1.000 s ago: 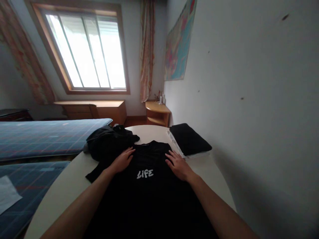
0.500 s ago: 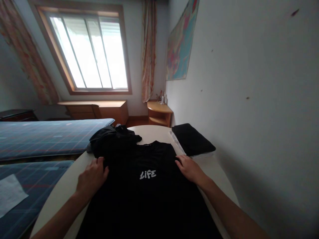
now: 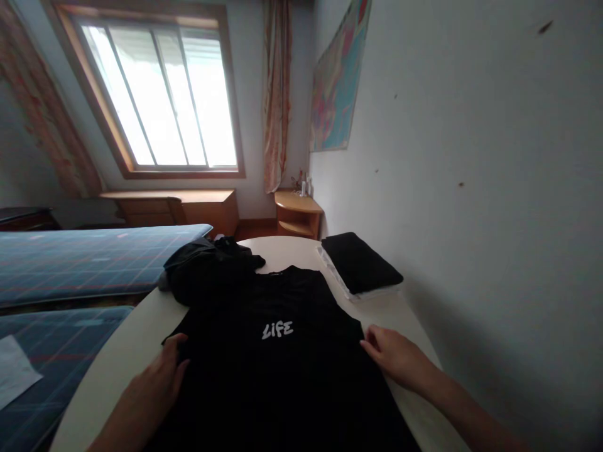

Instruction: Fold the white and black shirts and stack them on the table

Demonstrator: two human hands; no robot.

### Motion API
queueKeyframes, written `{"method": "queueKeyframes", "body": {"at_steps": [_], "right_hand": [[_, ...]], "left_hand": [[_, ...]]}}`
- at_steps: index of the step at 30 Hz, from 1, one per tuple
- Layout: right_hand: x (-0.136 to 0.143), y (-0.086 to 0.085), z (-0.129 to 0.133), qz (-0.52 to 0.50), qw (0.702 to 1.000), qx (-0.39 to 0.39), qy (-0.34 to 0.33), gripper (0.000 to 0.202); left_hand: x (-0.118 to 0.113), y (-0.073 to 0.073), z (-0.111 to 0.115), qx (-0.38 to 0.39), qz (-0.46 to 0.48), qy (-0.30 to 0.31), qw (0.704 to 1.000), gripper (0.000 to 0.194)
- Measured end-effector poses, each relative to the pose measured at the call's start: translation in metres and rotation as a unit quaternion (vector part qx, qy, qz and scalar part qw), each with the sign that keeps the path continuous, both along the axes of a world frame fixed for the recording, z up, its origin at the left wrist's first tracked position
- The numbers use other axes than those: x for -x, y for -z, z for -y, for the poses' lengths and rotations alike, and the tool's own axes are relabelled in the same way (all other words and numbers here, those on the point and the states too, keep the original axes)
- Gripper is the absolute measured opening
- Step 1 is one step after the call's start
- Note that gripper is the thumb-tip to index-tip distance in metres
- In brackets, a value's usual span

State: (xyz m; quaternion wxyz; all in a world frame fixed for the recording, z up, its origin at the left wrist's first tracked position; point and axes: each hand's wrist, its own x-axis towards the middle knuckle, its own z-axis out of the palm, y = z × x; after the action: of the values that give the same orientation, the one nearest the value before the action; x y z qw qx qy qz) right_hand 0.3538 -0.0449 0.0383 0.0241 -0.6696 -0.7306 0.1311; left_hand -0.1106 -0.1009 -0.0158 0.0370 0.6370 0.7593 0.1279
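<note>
A black T-shirt (image 3: 282, 376) with white "Life" lettering on its chest lies spread on the round white table (image 3: 89, 376), its neckline toward the far side. At the left sleeve edge, my left hand (image 3: 157, 380) is closed on the black cloth, thumb and fingers around the hem. Across from it, my right hand (image 3: 396, 355) has its fingers curled and pinches the tip of the other sleeve. The shirt's lower part runs out of view at the bottom.
A crumpled black garment (image 3: 207, 267) lies at the table's far left, touching the shirt. Folded black clothing (image 3: 362, 260) on a white layer rests at the far right, near the wall (image 3: 494, 251). Plaid mattresses (image 3: 94, 263) stand left, one bearing a white paper (image 3: 16, 373).
Both hands have moved nearer to me and outward, from the shirt's shoulders to its sleeve ends. The sleeves now lie spread out to the sides. My view has shifted slightly.
</note>
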Motion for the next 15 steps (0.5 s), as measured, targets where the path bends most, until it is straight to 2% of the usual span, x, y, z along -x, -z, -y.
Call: {"method": "queueKeyframes", "body": {"at_steps": [7,15], "right_hand": [[0.011,0.007,0.0,0.032,0.997,-0.047,0.049,0.021],[0.015,0.005,0.022,0.08,0.996,-0.026,0.023,0.031]], "left_hand": [[0.003,-0.013,-0.009,-0.004,0.007,-0.002,1.0,0.035],[-0.004,-0.014,0.001,0.029,-0.065,-0.023,0.997,0.041]]}}
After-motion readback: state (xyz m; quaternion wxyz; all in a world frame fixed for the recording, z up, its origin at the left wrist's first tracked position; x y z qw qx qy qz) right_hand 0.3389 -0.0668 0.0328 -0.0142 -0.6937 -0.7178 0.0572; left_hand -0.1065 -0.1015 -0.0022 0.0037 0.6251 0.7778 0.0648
